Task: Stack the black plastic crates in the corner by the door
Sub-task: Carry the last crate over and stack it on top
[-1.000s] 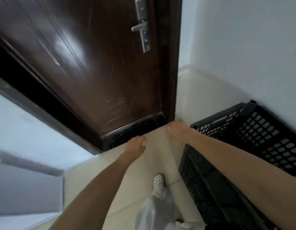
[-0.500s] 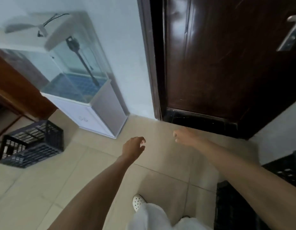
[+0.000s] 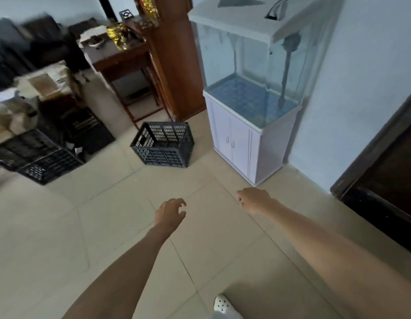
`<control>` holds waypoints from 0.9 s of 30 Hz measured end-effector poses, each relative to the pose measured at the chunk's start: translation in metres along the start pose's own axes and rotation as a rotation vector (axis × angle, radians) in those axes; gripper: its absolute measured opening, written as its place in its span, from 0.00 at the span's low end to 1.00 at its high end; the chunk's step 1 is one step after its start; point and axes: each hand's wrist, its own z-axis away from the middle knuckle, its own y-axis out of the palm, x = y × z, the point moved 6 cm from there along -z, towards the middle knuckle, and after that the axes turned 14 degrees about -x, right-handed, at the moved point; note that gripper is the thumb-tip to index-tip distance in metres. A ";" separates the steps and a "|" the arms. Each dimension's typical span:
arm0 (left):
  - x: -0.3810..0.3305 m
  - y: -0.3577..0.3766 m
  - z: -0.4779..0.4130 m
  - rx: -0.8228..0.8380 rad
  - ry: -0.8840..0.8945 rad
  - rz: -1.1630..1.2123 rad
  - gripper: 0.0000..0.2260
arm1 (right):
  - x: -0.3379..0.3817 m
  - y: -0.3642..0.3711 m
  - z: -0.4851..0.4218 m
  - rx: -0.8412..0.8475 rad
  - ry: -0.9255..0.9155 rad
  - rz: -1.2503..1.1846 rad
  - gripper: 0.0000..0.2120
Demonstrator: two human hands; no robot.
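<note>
A black perforated plastic crate (image 3: 163,147) stands upright on the tiled floor, ahead of me and just left of the fish tank cabinet. More black crates (image 3: 36,157) lie at the far left, partly under cardboard. My left hand (image 3: 170,214) hangs over the floor with loosely curled fingers and holds nothing. My right hand (image 3: 254,200) is out in front too, fingers loosely curled, empty. Both hands are well short of the standing crate. The dark door (image 3: 388,180) shows at the right edge.
A white fish tank (image 3: 253,88) on a cabinet stands against the right wall. A wooden side table (image 3: 121,61) and a tall wooden cabinet (image 3: 174,54) are behind the crate. Cardboard boxes (image 3: 43,84) pile up at the left. My white shoe (image 3: 221,303) shows at the bottom.
My view has swung left, away from the door corner and the crates there. The fish tank and the standing crate now lie ahead. Both hands stay empty.
</note>
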 end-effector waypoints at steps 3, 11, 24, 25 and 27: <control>0.079 -0.028 -0.021 -0.058 -0.109 0.007 0.13 | 0.087 -0.003 -0.054 0.020 -0.113 -0.011 0.15; 0.192 -0.051 -0.088 -0.139 -0.244 0.064 0.12 | 0.213 -0.012 -0.165 -0.018 -0.288 0.011 0.16; 0.278 -0.051 -0.352 -0.027 -0.280 0.077 0.10 | 0.241 -0.026 -0.442 0.167 -0.246 0.074 0.16; 0.282 -0.055 -0.379 -0.045 -0.307 0.121 0.10 | 0.244 -0.035 -0.469 0.148 -0.241 0.080 0.15; 0.290 -0.061 -0.429 -0.078 -0.360 0.212 0.08 | 0.252 -0.051 -0.519 0.123 -0.233 0.073 0.14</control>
